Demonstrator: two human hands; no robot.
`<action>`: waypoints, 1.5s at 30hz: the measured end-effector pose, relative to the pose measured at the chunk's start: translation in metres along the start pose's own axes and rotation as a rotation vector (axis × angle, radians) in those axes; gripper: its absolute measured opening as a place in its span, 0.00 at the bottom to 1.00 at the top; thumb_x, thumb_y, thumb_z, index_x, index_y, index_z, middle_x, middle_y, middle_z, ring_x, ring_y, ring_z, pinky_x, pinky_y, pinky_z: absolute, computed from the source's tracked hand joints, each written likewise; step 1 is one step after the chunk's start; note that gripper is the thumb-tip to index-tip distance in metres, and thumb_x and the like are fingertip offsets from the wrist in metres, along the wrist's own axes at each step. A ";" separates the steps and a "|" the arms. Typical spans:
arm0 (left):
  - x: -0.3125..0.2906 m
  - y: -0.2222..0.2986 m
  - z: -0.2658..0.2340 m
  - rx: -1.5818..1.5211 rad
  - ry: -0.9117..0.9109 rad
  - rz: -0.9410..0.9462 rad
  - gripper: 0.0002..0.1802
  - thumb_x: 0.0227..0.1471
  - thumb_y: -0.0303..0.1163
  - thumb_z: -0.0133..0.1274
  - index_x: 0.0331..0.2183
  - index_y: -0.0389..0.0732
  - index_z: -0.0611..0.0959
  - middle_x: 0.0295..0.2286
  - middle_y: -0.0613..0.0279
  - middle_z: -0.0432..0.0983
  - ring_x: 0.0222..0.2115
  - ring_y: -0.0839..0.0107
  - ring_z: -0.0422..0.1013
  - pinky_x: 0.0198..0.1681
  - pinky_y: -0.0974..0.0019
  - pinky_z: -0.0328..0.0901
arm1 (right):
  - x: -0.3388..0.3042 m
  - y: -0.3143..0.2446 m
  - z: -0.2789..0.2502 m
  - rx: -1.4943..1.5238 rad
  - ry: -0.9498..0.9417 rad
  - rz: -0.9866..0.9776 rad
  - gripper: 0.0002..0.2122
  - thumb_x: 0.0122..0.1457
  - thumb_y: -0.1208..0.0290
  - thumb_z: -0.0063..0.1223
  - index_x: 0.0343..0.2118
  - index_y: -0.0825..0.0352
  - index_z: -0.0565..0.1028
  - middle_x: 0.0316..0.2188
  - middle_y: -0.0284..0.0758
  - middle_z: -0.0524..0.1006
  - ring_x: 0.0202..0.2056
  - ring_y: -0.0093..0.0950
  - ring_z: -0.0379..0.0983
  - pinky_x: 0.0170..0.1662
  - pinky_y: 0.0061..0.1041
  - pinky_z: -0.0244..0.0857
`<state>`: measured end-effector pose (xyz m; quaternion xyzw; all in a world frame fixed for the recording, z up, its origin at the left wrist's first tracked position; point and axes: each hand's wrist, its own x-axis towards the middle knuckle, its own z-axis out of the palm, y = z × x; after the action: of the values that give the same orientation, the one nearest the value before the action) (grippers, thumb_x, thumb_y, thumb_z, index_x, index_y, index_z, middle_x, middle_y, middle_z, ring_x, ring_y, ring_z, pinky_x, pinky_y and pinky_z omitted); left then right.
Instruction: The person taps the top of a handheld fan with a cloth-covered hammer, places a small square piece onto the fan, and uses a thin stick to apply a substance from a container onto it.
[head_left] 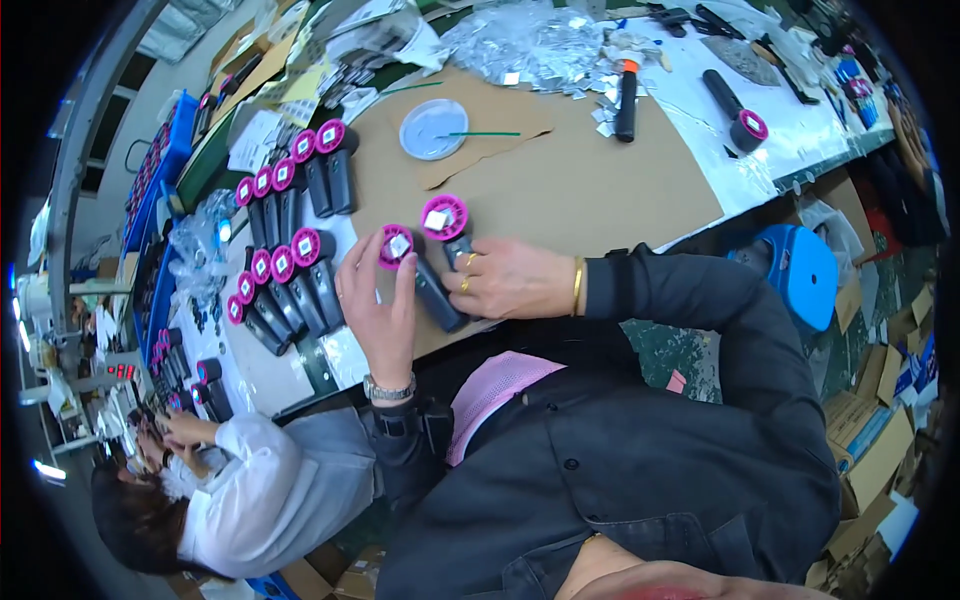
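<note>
With cardboard (620, 180) beneath, my right hand (515, 280) curls around one pink-headed device (450, 230) and my left hand (375, 300), grip unclear, touches a second device (434, 292); both bear white squares (438, 220), like the rows (283, 264) at left, and what remains I cannot tell.

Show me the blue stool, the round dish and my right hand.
Blue stool (804, 294): head view, on its seat.
Round dish (424, 125): head view, on its pale surface, just left of centre.
Right hand (522, 281): head view, on the back of the hand.
</note>
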<state>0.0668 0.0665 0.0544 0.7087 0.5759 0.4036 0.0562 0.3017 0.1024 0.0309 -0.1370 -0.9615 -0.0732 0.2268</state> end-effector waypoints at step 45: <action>-0.001 0.047 0.034 0.205 -0.428 0.407 0.51 0.51 0.51 0.73 0.68 0.36 0.72 0.64 0.53 0.73 0.68 0.52 0.65 0.69 0.40 0.54 | -0.048 0.087 -0.037 -0.026 0.167 -0.130 0.04 0.57 0.73 0.59 0.29 0.67 0.77 0.31 0.36 0.78 0.39 0.39 0.78 0.63 0.50 0.68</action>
<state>0.1245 0.0637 0.0567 0.8803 0.4350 0.1879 0.0223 0.3841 0.1672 0.0484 -0.0706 -0.9450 -0.1114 0.2993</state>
